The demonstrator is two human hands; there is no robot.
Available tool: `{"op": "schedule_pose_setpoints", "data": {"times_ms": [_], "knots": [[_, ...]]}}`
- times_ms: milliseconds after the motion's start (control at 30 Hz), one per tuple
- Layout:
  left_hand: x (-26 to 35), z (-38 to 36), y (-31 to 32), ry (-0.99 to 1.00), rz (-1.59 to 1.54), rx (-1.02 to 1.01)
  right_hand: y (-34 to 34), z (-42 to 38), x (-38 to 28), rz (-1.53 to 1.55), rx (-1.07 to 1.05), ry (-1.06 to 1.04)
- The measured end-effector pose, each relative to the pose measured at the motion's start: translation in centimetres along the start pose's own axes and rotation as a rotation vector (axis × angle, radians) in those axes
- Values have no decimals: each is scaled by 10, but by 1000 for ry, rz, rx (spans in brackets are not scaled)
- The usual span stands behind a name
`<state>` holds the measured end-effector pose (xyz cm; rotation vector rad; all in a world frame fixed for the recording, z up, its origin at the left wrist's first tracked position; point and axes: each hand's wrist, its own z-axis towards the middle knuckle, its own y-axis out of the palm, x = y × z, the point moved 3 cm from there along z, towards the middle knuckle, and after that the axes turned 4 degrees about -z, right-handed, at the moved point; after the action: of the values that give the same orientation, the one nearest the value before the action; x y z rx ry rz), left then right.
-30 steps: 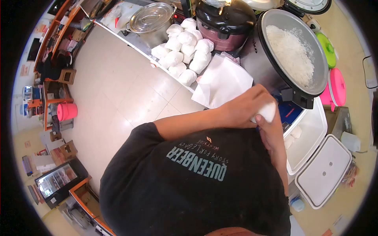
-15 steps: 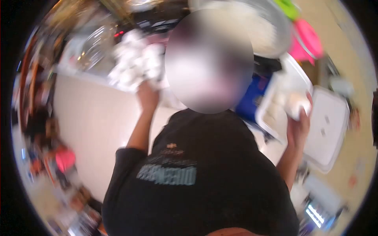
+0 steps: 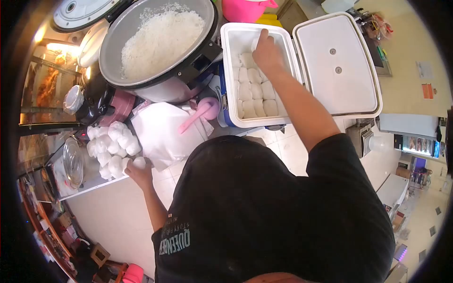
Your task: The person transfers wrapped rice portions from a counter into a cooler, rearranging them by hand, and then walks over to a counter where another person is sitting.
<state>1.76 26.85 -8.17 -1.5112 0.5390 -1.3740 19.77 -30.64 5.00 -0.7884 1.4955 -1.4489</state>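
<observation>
Several white wrapped bundles (image 3: pixel 115 144) are heaped at the left of the counter. My left hand (image 3: pixel 140 174) has its fingers closed around a bundle at the front edge of the heap. On the right, a white-lined cooler box (image 3: pixel 231 42) stands open, with rows of white wrapped packs (image 3: pixel 255 92) inside. My right hand (image 3: pixel 269 54) reaches into its far part, fingers pressed together at a white pack that is mostly hidden. A white cloth or sheet (image 3: pixel 163 134) lies between the heap and the cooler, with a pink scoop (image 3: pixel 203 115) on its right side.
Behind the sheet stands a large cooker (image 3: pixel 141 85) of white rice (image 3: pixel 163 42). The cooler's lid (image 3: pixel 339 66) is folded open to the right. A pink container (image 3: pixel 243 10) is behind the cooler. A clear glass lid (image 3: pixel 73 162) lies at the far left.
The view has swung and become sharper. My right hand, with a white pack, has moved from above the cooler down into its far part. My left hand remains at the heap.
</observation>
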Motion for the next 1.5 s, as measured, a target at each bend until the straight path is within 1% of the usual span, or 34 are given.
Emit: {"op": "schedule_pose_setpoints", "data": {"times_ms": [100,133,200,233,267,300,400,500,567,600,633,700,800,900,967,1067,1133,1167,1200,1233,1300,1367,1433,1500], "knots": [[0,-17,-9,16,-46,66,33,-13,23,187,108,81],[1,-23,-12,30,-70,95,41,-11,27,213,101,109],[17,-31,-22,-46,-136,119,51,-6,30,264,87,159],[19,-37,-25,-87,-165,127,65,-1,33,268,48,209],[17,-42,-26,-39,-166,140,83,7,39,272,8,267],[19,-46,-30,-43,-160,128,91,10,41,277,-32,328],[30,-51,-35,-36,-159,134,97,21,45,153,-202,232],[37,-54,-41,-1,-157,136,112,49,52,213,-621,185],[49,-50,-49,10,-151,123,149,63,74,523,-665,112],[53,-47,-52,28,-162,124,151,63,73,677,-680,71],[58,-42,-54,48,-174,127,154,67,74,695,-718,144],[68,-31,-56,97,-203,138,136,63,62,730,-791,292],[87,-12,-58,181,-265,134,129,53,57,819,-933,323],[117,3,-62,243,-331,108,117,45,51,835,-1024,331],[141,10,-66,288,-345,94,125,47,53,889,-1037,388],[170,15,-65,336,-507,25,162,67,69,913,-1008,422],[199,18,-63,411,-618,-86,152,61,71,857,-896,349],[217,19,-64,442,-672,-143,115,40,57,799,-807,272],[244,19,-68,570,-677,-167,81,28,43,743,-720,196],[275,19,-72,700,-678,-190,66,33,36,541,-711,63],[330,18,-72,856,-750,-285,40,42,25,140,-684,-195],[383,15,-59,849,-1019,-402,-58,2,3,732,-724,42],[433,13,-44,923,-1030,-395,-143,-45,-7,1263,-1015,-182],[486,9,-28,1048,-997,-384,-178,-72,-6,1154,-721,-363]]}}
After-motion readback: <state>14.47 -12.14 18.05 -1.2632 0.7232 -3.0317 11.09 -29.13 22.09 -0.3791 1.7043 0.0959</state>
